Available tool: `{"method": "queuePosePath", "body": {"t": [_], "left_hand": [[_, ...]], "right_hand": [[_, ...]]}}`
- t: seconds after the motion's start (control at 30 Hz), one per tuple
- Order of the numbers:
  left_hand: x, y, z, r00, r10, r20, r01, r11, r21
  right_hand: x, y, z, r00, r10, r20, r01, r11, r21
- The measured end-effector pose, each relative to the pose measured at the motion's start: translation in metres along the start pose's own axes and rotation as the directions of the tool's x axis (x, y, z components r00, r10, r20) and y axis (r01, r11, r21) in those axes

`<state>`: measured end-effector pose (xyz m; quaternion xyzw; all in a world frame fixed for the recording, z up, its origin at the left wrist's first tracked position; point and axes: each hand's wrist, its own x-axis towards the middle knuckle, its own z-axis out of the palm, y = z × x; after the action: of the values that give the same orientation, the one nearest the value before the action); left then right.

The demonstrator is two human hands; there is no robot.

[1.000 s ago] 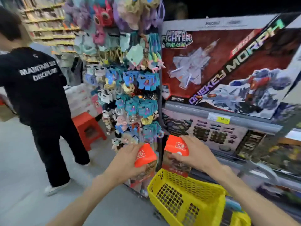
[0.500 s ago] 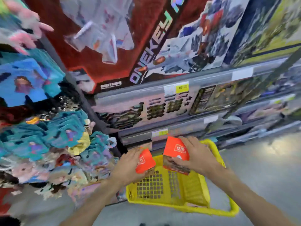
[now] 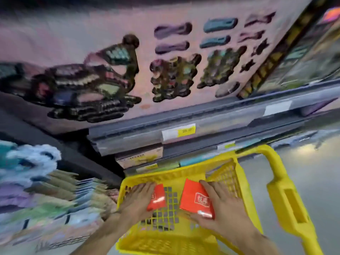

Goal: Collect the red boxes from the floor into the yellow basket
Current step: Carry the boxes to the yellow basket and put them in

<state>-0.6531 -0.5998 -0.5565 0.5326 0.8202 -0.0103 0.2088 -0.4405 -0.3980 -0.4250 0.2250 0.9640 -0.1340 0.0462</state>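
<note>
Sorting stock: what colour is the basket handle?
Yellow, like the basket; the handle shows in the head view.

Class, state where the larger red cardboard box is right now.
In the head view, the larger red cardboard box sits low inside the yellow plastic mesh basket, held by the right hand, right of the smaller red box.

The basket is bright yellow with a grid of little holes. The two boxes are red with white marks. The shelf tag is white and yellow.
</note>
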Motion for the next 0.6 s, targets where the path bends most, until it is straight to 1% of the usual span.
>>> {"method": "queuePosePath", "body": {"t": [0.07,0.17,0.27,0.37,0.5,0.6], "left_hand": [[0.011,-0.007,0.019,1.0,-0.016,-0.007,0.016,1.0,0.005],[0.019,-0.012,0.034,0.999,-0.037,0.0,0.037,0.998,0.044],[0.018,-0.011,0.041,0.997,-0.073,-0.006,0.073,0.996,0.048],[0.01,-0.009,0.037,0.991,-0.13,0.019,0.129,0.99,0.065],[0.011,-0.011,0.038,0.995,-0.102,0.02,0.101,0.994,0.047],[0.016,-0.012,0.04,0.994,-0.106,0.002,0.106,0.994,0.038]], "right_hand": [[0.004,0.004,0.024,1.0,-0.011,0.018,0.012,1.0,-0.025],[0.008,0.009,0.052,0.998,-0.024,0.055,0.024,1.0,0.007],[0.014,0.014,0.07,0.989,-0.067,0.129,0.063,0.997,0.039],[0.026,0.015,0.081,0.978,-0.107,0.179,0.111,0.994,-0.009],[0.056,0.019,0.103,0.954,-0.177,0.241,0.201,0.976,-0.079],[0.08,0.017,0.122,0.915,-0.213,0.342,0.26,0.961,-0.098]]}}
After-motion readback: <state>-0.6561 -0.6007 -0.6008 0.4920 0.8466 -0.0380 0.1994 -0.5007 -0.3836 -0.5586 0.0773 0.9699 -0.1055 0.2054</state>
